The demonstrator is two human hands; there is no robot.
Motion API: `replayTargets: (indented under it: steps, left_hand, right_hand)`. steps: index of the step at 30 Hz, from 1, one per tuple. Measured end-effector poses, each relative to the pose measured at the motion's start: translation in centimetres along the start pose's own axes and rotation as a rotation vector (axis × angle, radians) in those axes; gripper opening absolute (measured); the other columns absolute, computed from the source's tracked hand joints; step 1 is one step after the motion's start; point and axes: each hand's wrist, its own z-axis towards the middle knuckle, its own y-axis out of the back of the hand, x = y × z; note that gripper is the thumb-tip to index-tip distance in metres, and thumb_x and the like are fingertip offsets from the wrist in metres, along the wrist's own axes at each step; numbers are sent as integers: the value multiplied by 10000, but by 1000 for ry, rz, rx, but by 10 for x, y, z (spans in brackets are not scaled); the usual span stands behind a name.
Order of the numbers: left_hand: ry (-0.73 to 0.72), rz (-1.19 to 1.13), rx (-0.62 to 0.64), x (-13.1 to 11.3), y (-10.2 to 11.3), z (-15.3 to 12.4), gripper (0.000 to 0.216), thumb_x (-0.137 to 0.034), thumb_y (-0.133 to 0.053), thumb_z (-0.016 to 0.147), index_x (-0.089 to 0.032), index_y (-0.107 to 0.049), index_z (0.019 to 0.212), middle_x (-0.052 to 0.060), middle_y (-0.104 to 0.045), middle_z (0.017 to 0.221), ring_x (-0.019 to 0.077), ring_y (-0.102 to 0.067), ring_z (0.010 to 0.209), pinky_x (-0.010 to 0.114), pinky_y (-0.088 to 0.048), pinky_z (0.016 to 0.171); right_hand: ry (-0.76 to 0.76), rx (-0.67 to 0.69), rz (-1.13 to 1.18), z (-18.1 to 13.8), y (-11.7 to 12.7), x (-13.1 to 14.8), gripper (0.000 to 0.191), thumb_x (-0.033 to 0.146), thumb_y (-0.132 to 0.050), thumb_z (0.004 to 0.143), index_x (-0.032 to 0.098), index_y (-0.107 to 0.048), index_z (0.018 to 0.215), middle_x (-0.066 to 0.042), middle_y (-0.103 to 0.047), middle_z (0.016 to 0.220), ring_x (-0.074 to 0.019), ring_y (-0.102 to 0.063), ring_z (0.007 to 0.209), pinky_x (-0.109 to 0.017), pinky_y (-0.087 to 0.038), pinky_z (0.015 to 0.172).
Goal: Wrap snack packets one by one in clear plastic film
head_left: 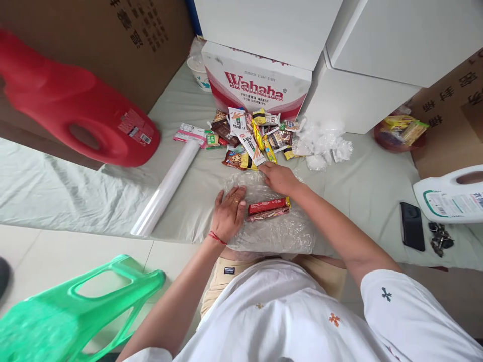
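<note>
- Film (279,235) could ruck if my left hand (228,213), fingers spread, slides.
- Twelve-o'clock snacks (250,145) may scatter if my right hand (279,178) tugs; can't tell its grip.

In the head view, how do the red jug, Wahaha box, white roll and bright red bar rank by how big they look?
1. Red jug
2. Wahaha box
3. White roll
4. Bright red bar

On plastic film (279,236): snack bars (267,207). Behind: snack pile (251,138), between film roll (168,188) left, plastic bags (320,141) right; carton (260,85) beyond. Far right: phone (412,226) beside keys (440,239).
</note>
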Motion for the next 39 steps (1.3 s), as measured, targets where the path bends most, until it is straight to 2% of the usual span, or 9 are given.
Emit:
replayTargets:
  steps: [4,7,11,17,21,25,30,35,39]
  left_hand:
    - [88,37,-47,3,-3,1,527,-250,-284,1040,-181,-496,1518,131,-582,1522,288,-416,1518,599,-215,1260]
    - [103,64,-58,5,-5,1,573,-161,-295,992,-200,-480,1533,118,-521,1579,294,-361,1549,614,-234,1255]
    - [210,57,-201,6,-7,1,536,-286,-394,1004,-158,-476,1518,182,-454,1613,327,-322,1562,600,-283,1250]
    - [224,28,-269,12,-9,0,258,-367,-565,939,-190,-682,1084,164,-607,1432,377,-331,1542,631,-305,1228]
    - [211,-149,-209,18,-2,-3,162,-304,-508,934,-218,-640,971,108,-727,1136,275,-623,1262,519,-431,1154]
    - [291,-405,-105,23,11,-10,198,-334,-530,876,-210,-633,991,69,-741,1020,206,-694,922,343,-558,852]
    - [228,-481,-2,32,25,-15,149,-291,-555,812,-218,-650,900,41,-741,980,198,-687,929,310,-517,847]
    - [97,-453,57,40,36,-16,127,-293,-553,856,-218,-655,849,49,-724,992,187,-683,923,310,-510,860]
    - [13,-402,64,48,44,-19,133,-286,-552,880,-217,-657,838,51,-724,982,184,-690,924,308,-522,864]
  right_hand:
    - [-108,87,-21,15,-1,3,320,253,-615,947,188,-673,1255,-153,-707,1214,-310,-647,1052,-360,-474,798]
    - [-37,101,57,18,3,-1,159,197,-611,935,189,-750,1012,-111,-733,1038,-282,-619,1031,-359,-445,895]
    - [66,-20,145,9,13,-4,158,236,-609,938,185,-753,976,-104,-701,1088,-292,-544,1082,-407,-404,971]
    - [207,-54,211,-25,33,4,206,273,-492,1018,198,-684,998,-78,-684,959,-244,-565,937,-360,-400,888]
    - [265,-97,150,-53,35,10,274,310,-424,1065,210,-669,994,-79,-655,958,-228,-554,920,-328,-409,826]
    - [305,-170,150,-81,22,14,321,330,-392,1089,217,-680,1002,-64,-617,924,-189,-556,842,-294,-413,741]
    - [380,-233,188,-109,-2,23,277,281,-430,1080,234,-703,1088,-56,-644,897,-184,-572,822,-287,-438,712]
    - [280,-26,204,-122,-18,30,281,224,-448,1057,264,-721,1112,-59,-700,1043,-218,-625,975,-337,-493,855]
    - [347,-1,137,-132,-34,26,261,167,-521,1005,216,-713,1175,-102,-675,1191,-247,-607,1106,-394,-489,961]
